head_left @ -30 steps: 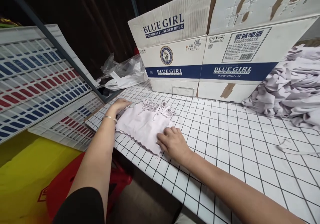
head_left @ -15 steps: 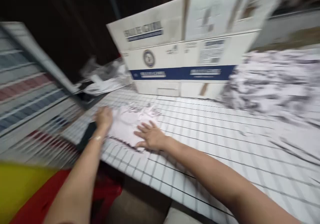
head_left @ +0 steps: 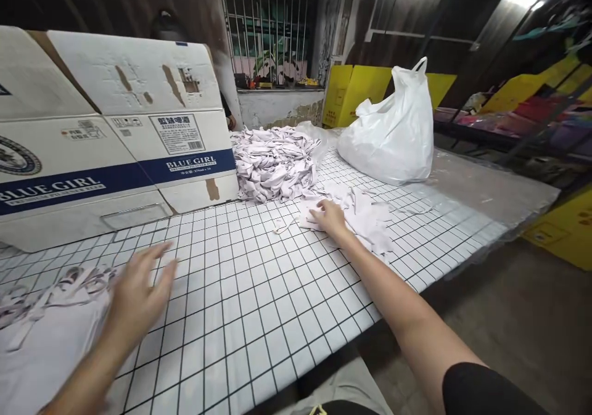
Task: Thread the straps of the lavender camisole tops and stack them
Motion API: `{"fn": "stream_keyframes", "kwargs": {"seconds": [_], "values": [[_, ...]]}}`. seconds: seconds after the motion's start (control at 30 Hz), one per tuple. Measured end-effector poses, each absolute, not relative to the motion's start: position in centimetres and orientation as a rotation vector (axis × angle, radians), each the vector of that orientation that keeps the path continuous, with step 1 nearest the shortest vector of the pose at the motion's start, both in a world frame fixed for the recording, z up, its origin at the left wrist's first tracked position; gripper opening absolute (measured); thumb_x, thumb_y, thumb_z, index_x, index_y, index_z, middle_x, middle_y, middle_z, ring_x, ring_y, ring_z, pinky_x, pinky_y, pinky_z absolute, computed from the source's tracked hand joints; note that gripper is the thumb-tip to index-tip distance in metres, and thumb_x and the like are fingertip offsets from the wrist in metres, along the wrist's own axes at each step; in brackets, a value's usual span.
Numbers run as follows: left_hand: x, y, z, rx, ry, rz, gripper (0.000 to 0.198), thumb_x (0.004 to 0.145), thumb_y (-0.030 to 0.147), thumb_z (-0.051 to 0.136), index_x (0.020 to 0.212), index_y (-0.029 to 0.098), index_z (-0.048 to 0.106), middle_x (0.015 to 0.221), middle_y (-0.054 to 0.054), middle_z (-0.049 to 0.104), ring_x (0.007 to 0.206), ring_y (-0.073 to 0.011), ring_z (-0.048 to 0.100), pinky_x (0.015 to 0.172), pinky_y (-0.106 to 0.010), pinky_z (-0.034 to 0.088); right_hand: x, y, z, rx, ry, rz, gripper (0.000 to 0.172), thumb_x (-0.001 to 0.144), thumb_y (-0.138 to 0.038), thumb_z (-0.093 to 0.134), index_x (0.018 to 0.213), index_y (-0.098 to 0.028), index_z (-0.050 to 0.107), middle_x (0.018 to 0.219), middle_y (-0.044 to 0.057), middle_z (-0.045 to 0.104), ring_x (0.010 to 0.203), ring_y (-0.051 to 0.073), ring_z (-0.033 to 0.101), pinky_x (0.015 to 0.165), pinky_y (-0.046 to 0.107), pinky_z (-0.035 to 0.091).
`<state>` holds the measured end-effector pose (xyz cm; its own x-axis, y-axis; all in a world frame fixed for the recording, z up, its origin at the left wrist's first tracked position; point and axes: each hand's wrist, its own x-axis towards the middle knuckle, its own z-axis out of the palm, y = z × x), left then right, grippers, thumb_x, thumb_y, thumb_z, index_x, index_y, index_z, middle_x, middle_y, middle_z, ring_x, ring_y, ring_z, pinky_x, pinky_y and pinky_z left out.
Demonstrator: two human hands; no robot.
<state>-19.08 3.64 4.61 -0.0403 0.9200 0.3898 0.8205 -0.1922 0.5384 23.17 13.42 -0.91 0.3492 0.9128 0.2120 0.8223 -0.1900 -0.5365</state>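
My left hand (head_left: pixel 141 291) hovers over the table with thumb and fingers apart, holding nothing. Beside it, at the lower left, lies a neat stack of pale pinkish-white cloth pieces (head_left: pixel 50 341) with curled, strap-like ends at the far side. My right hand (head_left: pixel 330 217) reaches across the table onto a loose spread of similar pale cloth pieces (head_left: pixel 365 214). Its fingers are bent and slightly apart, touching the cloth at the near left side of the spread. Behind that spread rises a large tangled heap of the same cloth (head_left: pixel 277 162).
A white cardboard box panel with a blue band (head_left: pixel 189 137) stands along the back left. A full white plastic bag (head_left: pixel 393 131) sits at the back right, before yellow boxes (head_left: pixel 356 88). Clear plastic sheeting (head_left: pixel 490 184) covers the right end of the grid-patterned tabletop (head_left: pixel 240 291).
The view has swung to the right. Both hands have come off the stacked cloth; my right hand has moved over to the loose pieces, and my left hand is raised beside the stack.
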Motion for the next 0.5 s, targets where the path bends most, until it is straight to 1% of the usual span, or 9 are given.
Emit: {"fn": "stream_keyframes", "kwargs": {"seconds": [0.07,0.1,0.17,0.23,0.3,0.4,0.47,0.5], "values": [[-12.7,5.3,4.9,2.073,1.547,0.896,0.038,0.089,0.041,0.047,0.123,0.027,0.056,0.124,-0.004,0.059,0.114,-0.0242,0.057,0.083,-0.035,0.052,27.6,15.0,-0.7,-2.135,-1.36,0.239,0.037,0.083,-0.042,0.06,0.108,-0.016,0.062,0.11,0.014,0.062,0.105,0.027,0.055,0.089,0.038,0.041],[-9.6,6.1,4.6,2.056,1.428,0.869,0.035,0.089,0.039,0.049,0.118,0.024,0.06,0.12,-0.005,0.062,0.111,-0.0237,0.058,0.083,-0.035,0.052,29.0,15.7,-0.5,-2.149,-1.33,0.267,0.036,0.081,-0.042,0.062,0.106,-0.016,0.063,0.107,0.015,0.063,0.102,0.027,0.057,0.086,0.037,0.042],[-4.2,7.7,3.7,2.008,1.24,0.825,0.031,0.087,0.036,0.051,0.11,0.02,0.064,0.111,-0.007,0.066,0.102,-0.022,0.061,0.083,-0.034,0.052,30.8,17.0,-0.2,-2.161,-1.301,0.355,0.031,0.071,-0.039,0.071,0.091,-0.017,0.066,0.095,0.012,0.066,0.092,0.025,0.06,0.079,0.034,0.043],[0.1,9.1,2.7,1.935,1.123,0.761,0.028,0.084,0.034,0.056,0.105,0.018,0.067,0.103,-0.008,0.069,0.094,-0.0209,0.063,0.082,-0.034,0.051,31.7,18.1,0.4,-2.133,-1.31,0.444,0.024,0.061,-0.034,0.078,0.073,-0.018,0.064,0.077,0.007,0.066,0.079,0.023,0.06,0.072,0.032,0.043],[3.1,10.2,2.7,1.835,1.081,0.757,0.026,0.081,0.032,0.06,0.1,0.016,0.068,0.096,-0.008,0.069,0.088,-0.02,0.063,0.081,-0.034,0.051,32.1,18.8,1.1,-2.056,-1.318,0.497,0.022,0.061,-0.033,0.077,0.064,-0.019,0.06,0.067,0.003,0.063,0.07,0.02,0.059,0.066,0.03,0.042],[5.1,10.3,5.6,1.675,0.989,0.827,0.02,0.078,0.031,0.065,0.089,0.015,0.068,0.085,-0.007,0.067,0.079,-0.0177,0.062,0.076,-0.032,0.05,32.1,19.0,2.6,-1.878,-1.314,0.534,0.025,0.07,-0.042,0.067,0.071,-0.019,0.059,0.07,0.002,0.063,0.067,0.017,0.057,0.062,0.027,0.043],[4.3,8.6,9.1,1.626,0.776,0.828,0.02,0.079,0.035,0.066,0.084,0.016,0.069,0.078,-0.005,0.066,0.075,-0.0166,0.061,0.072,-0.032,0.051,31.8,18.5,3.8,-1.76,-1.315,0.567,0.029,0.073,-0.048,0.062,0.079,-0.02,0.058,0.074,0.001,0.064,0.067,0.016,0.058,0.06,0.026,0.043],[3.3,7.2,11.0,1.631,0.63,0.804,0.02,0.081,0.037,0.065,0.084,0.018,0.07,0.075,-0.005,0.065,0.075,-0.0171,0.061,0.071,-0.032,0.051,31.5,18.2,4.4,-1.703,-1.315,0.59,0.03,0.073,-0.049,0.061,0.082,-0.02,0.058,0.075,0.001,0.064,0.067,0.015,0.058,0.059,0.025,0.044]]}}
